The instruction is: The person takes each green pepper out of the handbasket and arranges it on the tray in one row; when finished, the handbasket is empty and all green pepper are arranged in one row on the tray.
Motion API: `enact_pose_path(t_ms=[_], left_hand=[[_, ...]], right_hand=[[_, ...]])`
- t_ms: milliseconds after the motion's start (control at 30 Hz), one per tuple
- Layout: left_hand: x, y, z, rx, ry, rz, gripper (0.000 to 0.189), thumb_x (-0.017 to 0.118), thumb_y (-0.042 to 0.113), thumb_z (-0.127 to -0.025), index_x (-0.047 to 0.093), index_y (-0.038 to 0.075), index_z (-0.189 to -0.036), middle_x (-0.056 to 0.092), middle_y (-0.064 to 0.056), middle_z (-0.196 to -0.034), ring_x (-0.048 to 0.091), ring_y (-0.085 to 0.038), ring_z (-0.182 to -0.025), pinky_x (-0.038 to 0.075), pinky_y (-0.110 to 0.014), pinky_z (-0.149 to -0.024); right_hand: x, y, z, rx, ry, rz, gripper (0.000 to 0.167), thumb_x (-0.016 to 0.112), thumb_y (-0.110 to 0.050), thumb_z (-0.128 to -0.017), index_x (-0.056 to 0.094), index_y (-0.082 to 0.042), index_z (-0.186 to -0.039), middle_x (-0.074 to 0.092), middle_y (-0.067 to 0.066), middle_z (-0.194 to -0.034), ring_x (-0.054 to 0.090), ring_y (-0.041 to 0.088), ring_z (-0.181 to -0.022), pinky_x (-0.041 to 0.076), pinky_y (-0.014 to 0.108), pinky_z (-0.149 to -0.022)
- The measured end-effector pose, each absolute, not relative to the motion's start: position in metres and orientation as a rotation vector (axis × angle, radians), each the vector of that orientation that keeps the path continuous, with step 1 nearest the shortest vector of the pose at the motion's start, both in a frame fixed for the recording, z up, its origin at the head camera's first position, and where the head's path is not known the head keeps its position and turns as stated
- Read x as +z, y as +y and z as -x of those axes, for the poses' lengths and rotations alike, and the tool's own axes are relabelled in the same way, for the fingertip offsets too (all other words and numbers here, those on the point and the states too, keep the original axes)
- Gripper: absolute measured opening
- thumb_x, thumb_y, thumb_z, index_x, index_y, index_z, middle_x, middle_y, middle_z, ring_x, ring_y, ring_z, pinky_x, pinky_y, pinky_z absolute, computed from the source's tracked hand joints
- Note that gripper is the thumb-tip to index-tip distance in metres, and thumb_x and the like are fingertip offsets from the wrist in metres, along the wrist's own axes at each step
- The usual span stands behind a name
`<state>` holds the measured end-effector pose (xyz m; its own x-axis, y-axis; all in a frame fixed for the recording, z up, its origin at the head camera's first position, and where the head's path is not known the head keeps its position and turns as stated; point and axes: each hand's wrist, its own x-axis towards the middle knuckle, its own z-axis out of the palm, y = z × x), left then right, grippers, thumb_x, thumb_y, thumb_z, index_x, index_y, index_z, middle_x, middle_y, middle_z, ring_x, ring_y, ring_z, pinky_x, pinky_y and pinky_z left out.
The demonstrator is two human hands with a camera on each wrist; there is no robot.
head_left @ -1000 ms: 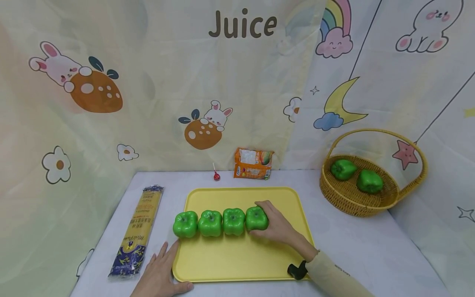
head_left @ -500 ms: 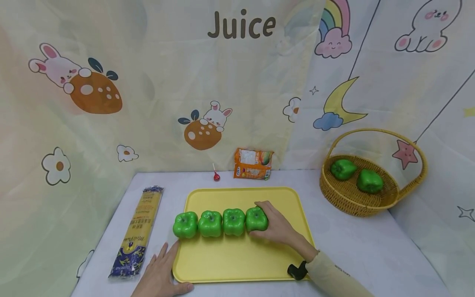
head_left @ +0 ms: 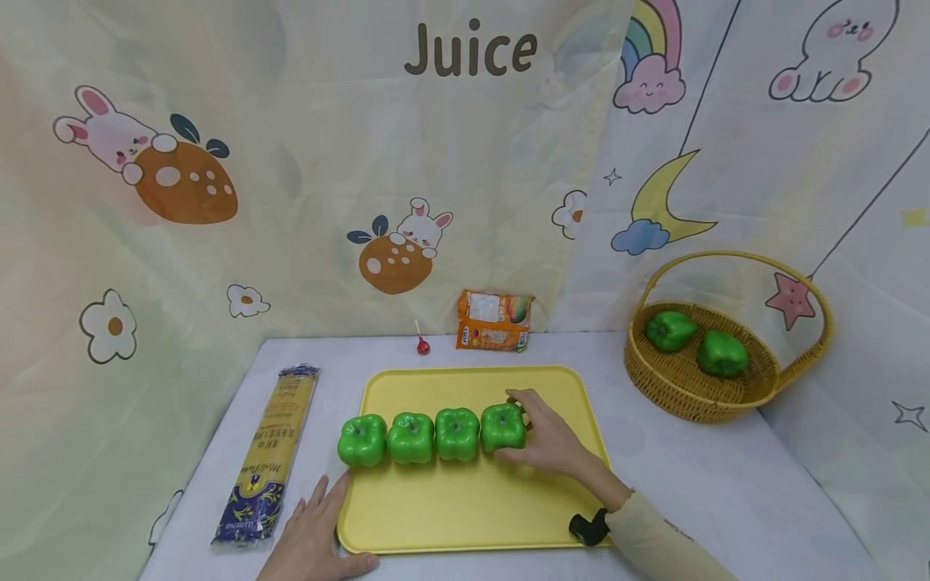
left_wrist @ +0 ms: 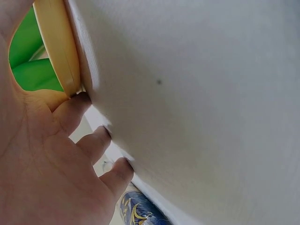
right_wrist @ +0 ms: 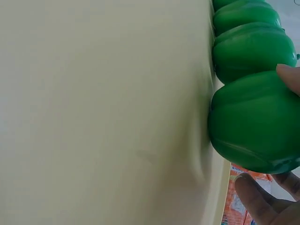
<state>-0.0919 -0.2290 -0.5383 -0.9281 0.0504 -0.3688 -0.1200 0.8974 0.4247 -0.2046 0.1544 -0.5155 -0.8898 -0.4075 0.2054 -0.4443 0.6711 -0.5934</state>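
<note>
Four is avoided here: several green bell peppers (head_left: 457,434) stand in a row across the yellow tray (head_left: 450,512), the leftmost pepper (head_left: 362,440) over its left rim. My right hand (head_left: 552,440) is at the rightmost pepper (head_left: 503,428), thumb and fingers spread around its right side. In the right wrist view the thumb tip (right_wrist: 289,77) overlaps that pepper, while the fingers (right_wrist: 258,199) stand apart from it. My left hand (head_left: 312,528) rests with spread fingers at the tray's lower left corner. The left wrist view shows its fingertips on the white tabletop beside the tray rim (left_wrist: 58,42).
A spaghetti pack (head_left: 267,456) lies left of the tray. Behind it are a red lollipop (head_left: 423,345) and an orange snack packet (head_left: 494,321). At the right stands a handled wicker basket (head_left: 672,395) with two green peppers (head_left: 722,353) inside.
My right hand has loosened from the rightmost pepper and shifted slightly right, its fingers spreading wider. The peppers and my left hand have stayed in place.
</note>
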Motion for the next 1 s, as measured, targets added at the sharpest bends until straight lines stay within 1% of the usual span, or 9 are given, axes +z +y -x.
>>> enact_pose_path(t_ms=[100,300,367,467,600,700,900,1000], left_hand=[[-0.538,-0.229,0.091,0.637,2.677,0.069,0.144,0.077,0.084,-0.050,0.020,0.012,-0.161,0.031,-0.017,-0.165,0.016,-0.052,-0.152,0.011,-0.073,-0.122],[-0.537,-0.229,0.091,0.625,2.700,0.047,0.143,0.076,0.085,-0.051,0.021,0.011,-0.161,0.031,-0.019,-0.164,0.017,-0.052,-0.152,0.012,-0.073,-0.122],[-0.538,-0.230,0.091,0.623,2.701,0.044,0.143,0.076,0.085,-0.051,0.021,0.011,-0.161,0.031,-0.020,-0.164,0.017,-0.052,-0.152,0.013,-0.074,-0.121],[-0.538,-0.229,0.092,0.628,2.693,0.048,0.143,0.076,0.085,-0.051,0.021,0.011,-0.161,0.031,-0.018,-0.164,0.016,-0.052,-0.152,0.012,-0.073,-0.122],[-0.539,-0.230,0.091,0.633,2.689,0.054,0.144,0.076,0.085,-0.050,0.021,0.012,-0.161,0.031,-0.017,-0.165,0.016,-0.051,-0.153,0.011,-0.073,-0.122],[-0.539,-0.230,0.091,0.633,2.698,0.047,0.144,0.076,0.085,-0.050,0.021,0.012,-0.161,0.031,-0.017,-0.165,0.016,-0.051,-0.153,0.011,-0.073,-0.122],[-0.539,-0.229,0.091,0.625,2.705,0.042,0.144,0.076,0.084,-0.051,0.021,0.011,-0.161,0.031,-0.019,-0.164,0.017,-0.052,-0.152,0.012,-0.074,-0.121],[-0.539,-0.229,0.090,0.626,2.711,0.036,0.144,0.076,0.084,-0.051,0.021,0.010,-0.161,0.031,-0.019,-0.164,0.016,-0.053,-0.152,0.012,-0.074,-0.121]], right_hand=[[-0.515,0.157,0.204,1.004,-2.823,-0.734,0.096,0.087,-0.049,-0.073,0.041,-0.012,-0.149,0.054,0.001,-0.137,0.062,0.012,-0.099,0.057,0.025,-0.079],[-0.514,0.157,0.203,0.984,-2.825,-0.749,0.095,0.088,-0.044,-0.073,0.043,-0.007,-0.148,0.055,0.002,-0.136,0.062,0.013,-0.100,0.056,0.027,-0.080],[-0.513,0.158,0.202,0.982,-2.830,-0.750,0.095,0.088,-0.043,-0.073,0.043,-0.007,-0.148,0.055,0.002,-0.137,0.062,0.013,-0.102,0.057,0.027,-0.080],[-0.511,0.160,0.202,0.985,-2.836,-0.749,0.095,0.088,-0.046,-0.073,0.042,-0.008,-0.148,0.055,0.002,-0.137,0.062,0.016,-0.106,0.058,0.029,-0.082],[-0.508,0.166,0.201,1.015,-2.823,-0.766,0.096,0.087,-0.047,-0.073,0.041,-0.012,-0.148,0.055,0.006,-0.137,0.063,0.024,-0.116,0.061,0.036,-0.086],[-0.504,0.174,0.201,1.027,-2.805,-0.787,0.096,0.087,-0.048,-0.072,0.041,-0.013,-0.149,0.055,0.008,-0.138,0.062,0.029,-0.118,0.061,0.041,-0.087],[-0.492,0.202,0.204,1.074,-2.808,-0.745,0.094,0.089,-0.045,-0.072,0.043,-0.015,-0.148,0.055,0.008,-0.139,0.061,0.030,-0.118,0.059,0.045,-0.087],[-0.485,0.221,0.212,1.100,-2.804,-0.697,0.092,0.089,-0.042,-0.074,0.043,-0.013,-0.147,0.055,0.011,-0.138,0.060,0.033,-0.118,0.057,0.049,-0.086]])
